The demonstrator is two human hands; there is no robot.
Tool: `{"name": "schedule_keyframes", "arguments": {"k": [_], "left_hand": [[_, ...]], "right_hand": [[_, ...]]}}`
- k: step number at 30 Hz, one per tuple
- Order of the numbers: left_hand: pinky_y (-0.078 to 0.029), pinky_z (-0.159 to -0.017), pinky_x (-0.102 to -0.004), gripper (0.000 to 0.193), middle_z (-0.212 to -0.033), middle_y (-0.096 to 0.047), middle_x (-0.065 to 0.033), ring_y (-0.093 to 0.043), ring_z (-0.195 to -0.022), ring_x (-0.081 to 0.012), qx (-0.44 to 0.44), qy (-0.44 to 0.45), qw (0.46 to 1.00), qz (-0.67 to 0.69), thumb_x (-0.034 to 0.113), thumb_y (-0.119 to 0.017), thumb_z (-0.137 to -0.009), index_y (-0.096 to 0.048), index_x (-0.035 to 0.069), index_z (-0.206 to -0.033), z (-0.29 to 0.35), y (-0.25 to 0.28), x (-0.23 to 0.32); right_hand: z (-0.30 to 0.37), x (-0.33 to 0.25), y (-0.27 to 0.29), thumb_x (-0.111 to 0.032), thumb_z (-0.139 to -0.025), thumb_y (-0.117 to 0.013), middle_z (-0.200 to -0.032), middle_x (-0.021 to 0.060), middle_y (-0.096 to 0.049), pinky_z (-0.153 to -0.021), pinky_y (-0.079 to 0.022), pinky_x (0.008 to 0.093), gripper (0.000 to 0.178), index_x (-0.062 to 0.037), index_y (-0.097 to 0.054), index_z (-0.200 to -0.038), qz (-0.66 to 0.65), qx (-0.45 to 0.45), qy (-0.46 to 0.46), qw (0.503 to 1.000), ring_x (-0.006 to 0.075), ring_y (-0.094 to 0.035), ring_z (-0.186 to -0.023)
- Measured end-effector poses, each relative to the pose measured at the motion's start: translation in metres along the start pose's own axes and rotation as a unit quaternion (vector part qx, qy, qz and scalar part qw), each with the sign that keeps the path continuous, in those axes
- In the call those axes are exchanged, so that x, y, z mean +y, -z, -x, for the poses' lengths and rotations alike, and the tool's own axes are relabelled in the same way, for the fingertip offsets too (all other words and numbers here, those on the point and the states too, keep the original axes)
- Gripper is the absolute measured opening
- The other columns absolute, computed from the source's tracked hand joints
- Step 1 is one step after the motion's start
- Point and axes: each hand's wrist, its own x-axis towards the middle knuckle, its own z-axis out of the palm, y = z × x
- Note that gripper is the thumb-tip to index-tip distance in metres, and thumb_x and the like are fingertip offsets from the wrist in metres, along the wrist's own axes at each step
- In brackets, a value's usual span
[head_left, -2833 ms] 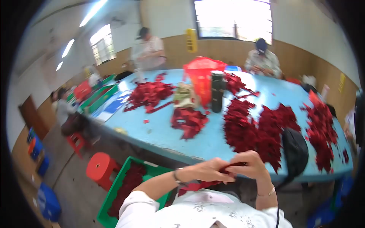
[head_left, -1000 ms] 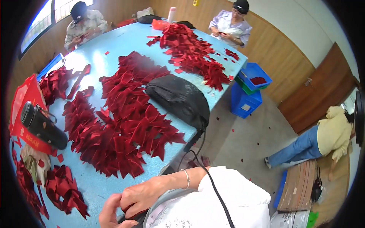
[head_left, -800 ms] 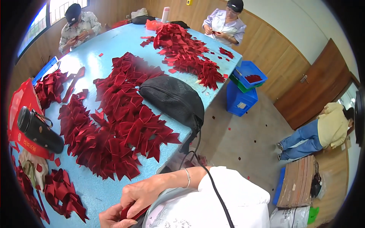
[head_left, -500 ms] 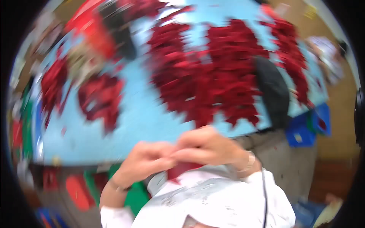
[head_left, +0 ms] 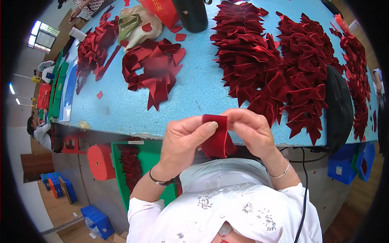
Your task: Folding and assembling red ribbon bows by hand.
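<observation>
Left fingers (head_left: 199, 134) pinch red ribbon (head_left: 218, 141) — right fingers (head_left: 244, 118) at its right edge — grip unclear.

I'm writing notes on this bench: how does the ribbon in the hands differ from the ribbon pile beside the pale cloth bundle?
Place: the held ribbon is pinched in the left hand, off the table, while the ribbon pile lies on the blue tabletop.
Size: the held ribbon is compact; the ribbon pile is a wider, looped tangle.
Shared: both are red.
</observation>
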Motion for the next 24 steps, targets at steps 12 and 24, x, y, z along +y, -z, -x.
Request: {"name": "schedule_keyframes", "arguments": {"k": [12, 24], "left_hand": [[-0.046, -0.067, -0.0212, 0.023, -0.091, -0.064, -0.0049, -0.057, -0.08, -0.0076, 0.105, -0.09, 0.989, 0.055, 0.013, -0.06, -0.089, -0.064, -0.002, -0.107, 0.001, -0.014, -0.019], [-0.034, -0.051, -0.0201, 0.02, -0.075, -0.062, -0.003, -0.046, -0.057, -0.0059, 0.036, -0.034, 0.998, 0.041, 0.018, -0.052, -0.094, -0.062, 0.001, -0.1, 0.028, -0.012, -0.001]], "right_hand": [[-0.006, 0.014, 0.002, 0.003, -0.079, -0.06, -0.103, 0.0069, -0.062, -0.082, -0.049, 0.0267, 0.026, 0.0039, -0.058, -0.105, -0.048, -0.062, -0.055, 0.995, 0.0124, -0.058, -0.094], [-0.005, 0.01, -0.008, 0.007, -0.078, -0.058, -0.098, 0.0104, -0.061, -0.07, -0.049, 0.0266, 0.025, 0.004, -0.059, -0.103, 0.258, -0.102, 0.276, 0.92, 0.0132, -0.058, -0.09]]}}
